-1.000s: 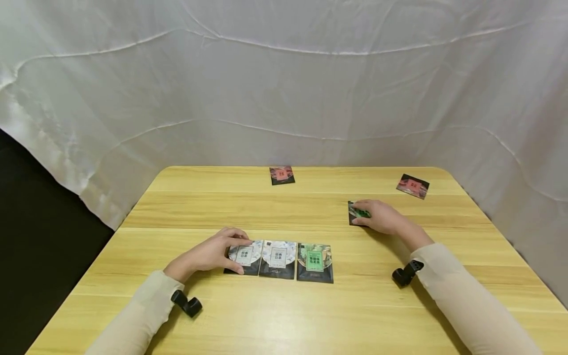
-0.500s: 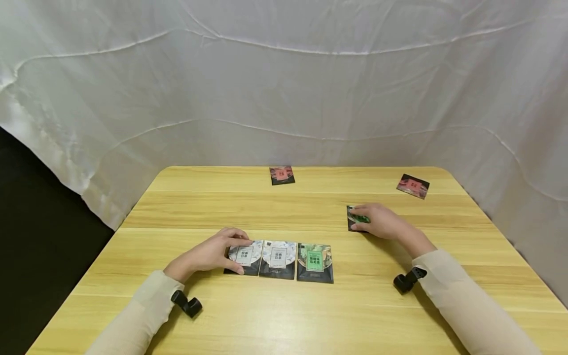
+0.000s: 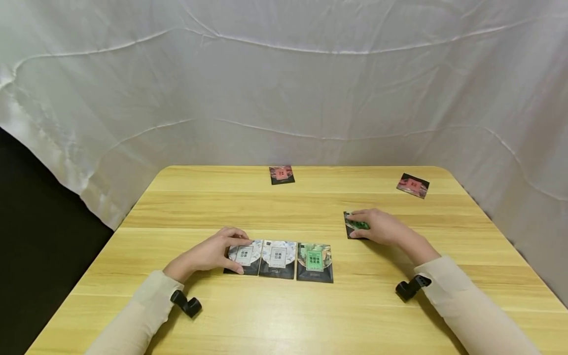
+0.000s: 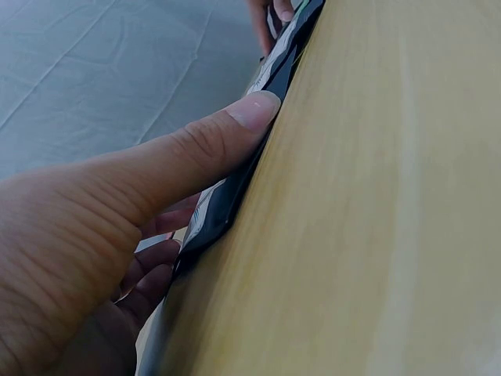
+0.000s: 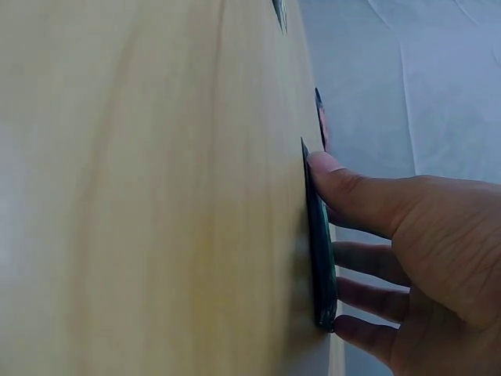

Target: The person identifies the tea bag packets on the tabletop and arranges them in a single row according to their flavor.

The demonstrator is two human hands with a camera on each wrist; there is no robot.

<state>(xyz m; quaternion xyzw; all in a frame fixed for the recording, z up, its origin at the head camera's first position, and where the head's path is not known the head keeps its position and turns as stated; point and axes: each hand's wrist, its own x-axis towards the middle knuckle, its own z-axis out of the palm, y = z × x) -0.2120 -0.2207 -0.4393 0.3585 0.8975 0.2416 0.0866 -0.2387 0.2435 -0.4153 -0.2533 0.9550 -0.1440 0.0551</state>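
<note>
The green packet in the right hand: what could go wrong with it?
The green packet might slip, since the right hand seems to hold just its edges. If slid to the row, it could bump the right end packet, which no hand holds down. And the left hand touches the left white packet, so a twitch might push the row crooked.

Both arms (image 3: 477,308) forward, palms (image 5: 450,274) down

The wood table (image 3: 270,320) looks glossy, the cloth curtain (image 3: 284,88) satiny.
</note>
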